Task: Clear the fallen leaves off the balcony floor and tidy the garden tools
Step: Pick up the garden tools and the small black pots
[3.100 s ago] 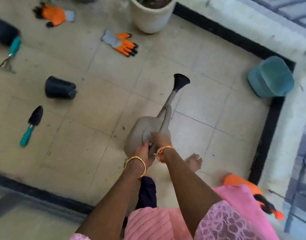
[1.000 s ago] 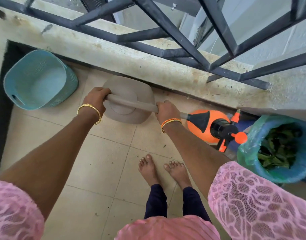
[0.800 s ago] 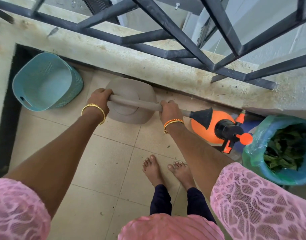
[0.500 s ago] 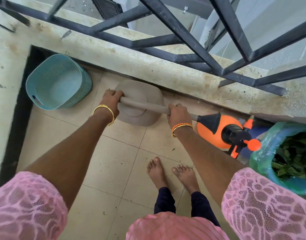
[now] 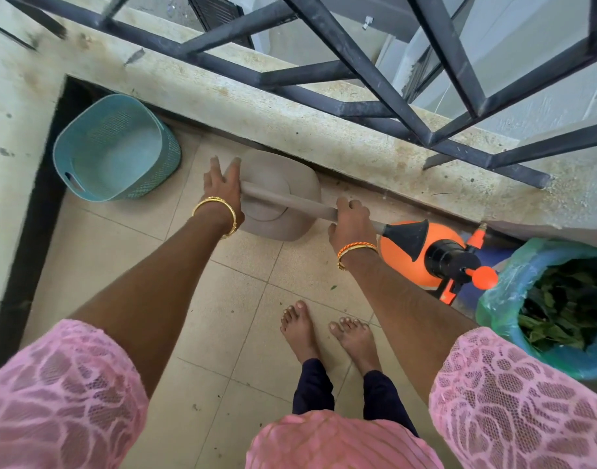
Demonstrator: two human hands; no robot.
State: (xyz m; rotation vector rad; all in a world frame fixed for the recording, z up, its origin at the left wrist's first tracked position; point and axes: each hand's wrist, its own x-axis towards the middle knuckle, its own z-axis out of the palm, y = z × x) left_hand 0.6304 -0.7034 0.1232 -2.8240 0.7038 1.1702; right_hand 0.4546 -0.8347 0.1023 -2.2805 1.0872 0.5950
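Right hand [image 5: 349,220] is curled around the spout of the watering can [image 5: 280,194], just short of the black rose. Left hand [image 5: 222,184] lies with straight fingers against the can's far-left end, holding nothing. Spout axis runs left to right, parallel to the parapet wall [image 5: 290,126]. Can body sits at the wall's foot, between the teal basket [image 5: 117,150] and the orange sprayer [image 5: 425,252], left of the grip.

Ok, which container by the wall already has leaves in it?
The blue bin lined with a green bag, far right beside the orange sprayer. The teal basket in the corner holds none.
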